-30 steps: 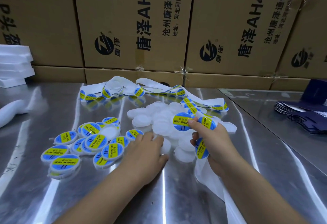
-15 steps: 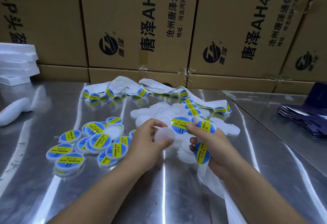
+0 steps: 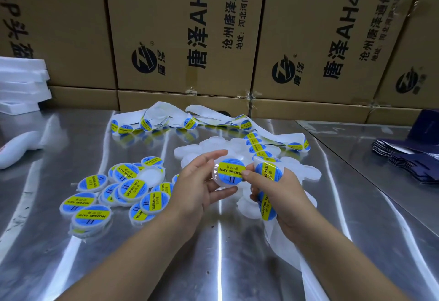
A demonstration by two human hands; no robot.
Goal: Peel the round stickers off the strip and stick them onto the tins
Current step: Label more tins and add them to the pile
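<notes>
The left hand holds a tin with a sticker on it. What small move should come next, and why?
Probably press the sticker flat: the right hand, which grips the strip, touches only the sticker's edge on the tin in the left hand, so it may not be fully stuck.

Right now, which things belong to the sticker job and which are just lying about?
Job: tin in left hand; strip in right hand; labelled tins; blank tins.
Lying about: cartons; foam stack; dark folded packs.
</notes>
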